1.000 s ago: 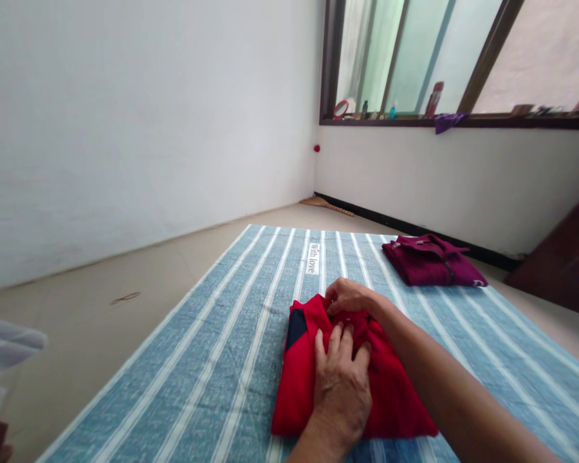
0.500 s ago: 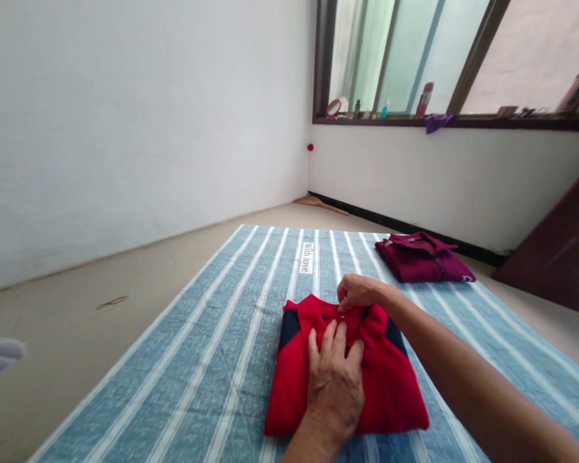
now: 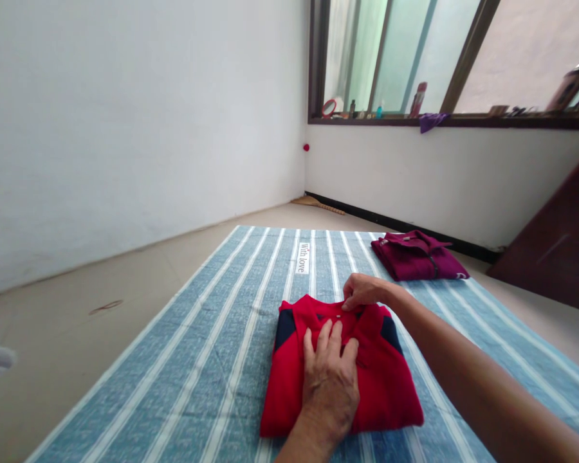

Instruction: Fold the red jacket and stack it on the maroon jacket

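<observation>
Right, your L hand [image 3: 330, 382] lies w/ fingers spread on the folded red shirt [image 3: 388, 392], near side of the striped cloth [image 3: 212, 334]; your R hand [image 3: 348, 305] pinches its collar [image 3: 369, 321]. Folded purple shirt [image 3: 415, 257]: far R.

Both hands [image 3: 330, 382] touch a folded red shirt [image 3: 390, 393] on a striped cloth [image 3: 217, 347], a folded maroon garment [image 3: 415, 260] lying beyond.

Passable over bare striped cloth [image 3: 197, 360] well left of left hand [image 3: 330, 382] fingertips; obstructed beyond-right of right hand [image 3: 364, 289] fingertips by maroon garment [image 3: 417, 257].
</observation>
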Available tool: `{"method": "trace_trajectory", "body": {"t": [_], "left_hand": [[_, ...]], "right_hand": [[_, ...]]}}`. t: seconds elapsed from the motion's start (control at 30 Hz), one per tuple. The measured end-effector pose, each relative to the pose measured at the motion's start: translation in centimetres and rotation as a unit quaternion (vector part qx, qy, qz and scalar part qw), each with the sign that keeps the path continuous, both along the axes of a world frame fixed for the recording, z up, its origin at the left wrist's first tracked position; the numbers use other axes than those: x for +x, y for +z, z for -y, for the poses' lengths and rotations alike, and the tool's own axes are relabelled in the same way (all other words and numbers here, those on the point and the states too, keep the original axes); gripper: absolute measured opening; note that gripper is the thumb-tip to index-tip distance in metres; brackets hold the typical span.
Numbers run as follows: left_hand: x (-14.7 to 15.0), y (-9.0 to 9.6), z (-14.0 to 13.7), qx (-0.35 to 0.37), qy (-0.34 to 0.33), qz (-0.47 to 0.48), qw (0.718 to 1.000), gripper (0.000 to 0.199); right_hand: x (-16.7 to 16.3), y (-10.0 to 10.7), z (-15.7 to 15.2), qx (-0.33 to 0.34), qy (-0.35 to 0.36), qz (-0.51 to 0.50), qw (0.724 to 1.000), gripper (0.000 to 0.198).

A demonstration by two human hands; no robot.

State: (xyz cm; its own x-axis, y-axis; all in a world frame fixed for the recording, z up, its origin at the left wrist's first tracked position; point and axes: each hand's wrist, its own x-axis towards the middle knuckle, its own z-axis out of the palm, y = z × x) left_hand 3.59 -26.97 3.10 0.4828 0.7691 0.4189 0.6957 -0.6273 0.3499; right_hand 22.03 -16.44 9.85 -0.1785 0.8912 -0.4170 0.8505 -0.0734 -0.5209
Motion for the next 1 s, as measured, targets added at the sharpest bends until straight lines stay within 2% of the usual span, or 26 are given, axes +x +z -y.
{"method": "trace_trajectory", "body": {"t": [0.27,0.5,0.6,0.8,1.0], "left_hand": [[0.0,0.2,0.1,-0.003,-0.003,-0.014,1.0,0.026],[0.0,0.1,-0.1,0.01,0.003,-0.018,1.0,0.025],[0.0,0.1,0.0,0.022,0.004,-0.033,0.999,0.029],[0.0,0.3,0.0,0.019,0.003,-0.039,0.999,0.031],[0.0,0.1,-0.2,0.017,0.006,-0.045,0.999,0.034]], "right_hand": [[2.5,0.2,0.1,-0.012,0.003,-0.049,0.999,0.027],[2.7,-2.2,0.3,0.037,-0.053,-0.078,0.995,0.012],[2.4,-2.4,0.6,0.058,-0.068,-0.092,0.992,0.01],[3.1,-1.7,2.7,0.079,-0.071,-0.167,0.98,0.036],[4.0,-2.6,4.5,0.097,-0.099,-0.232,0.963,0.051]]}}
